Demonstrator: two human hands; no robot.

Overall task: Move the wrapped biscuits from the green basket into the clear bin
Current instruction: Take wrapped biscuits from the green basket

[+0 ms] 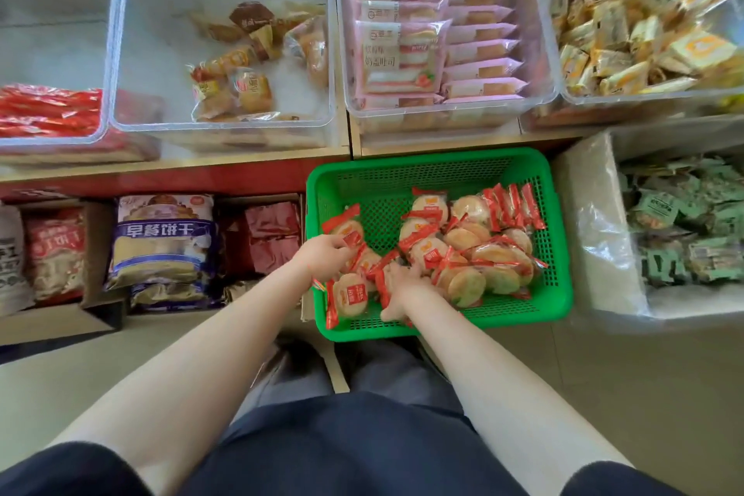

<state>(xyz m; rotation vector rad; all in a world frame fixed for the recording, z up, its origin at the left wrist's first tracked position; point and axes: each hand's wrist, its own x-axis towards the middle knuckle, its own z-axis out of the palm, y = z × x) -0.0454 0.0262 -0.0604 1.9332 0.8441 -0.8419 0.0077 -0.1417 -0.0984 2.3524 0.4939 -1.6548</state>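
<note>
Hands work inside the perforated green plastic basket (439, 169) at lower centre. Left hand (322, 254) pinches a round biscuit (348, 232) in glossy red-edged wrap; right hand (406, 282) fingers spread flat on the pile. Clear bin (221, 125) sits upper left.

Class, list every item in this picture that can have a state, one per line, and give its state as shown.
green basket: on the floor, partly filled
wrapped biscuits: piled loose in the basket
left hand: in the basket, fingers curled on a biscuit pack
right hand: down among the packs, grip unclear
clear bin: open-topped, a few packs inside
pink-pack bin: open, neatly stacked, nearly full
</note>
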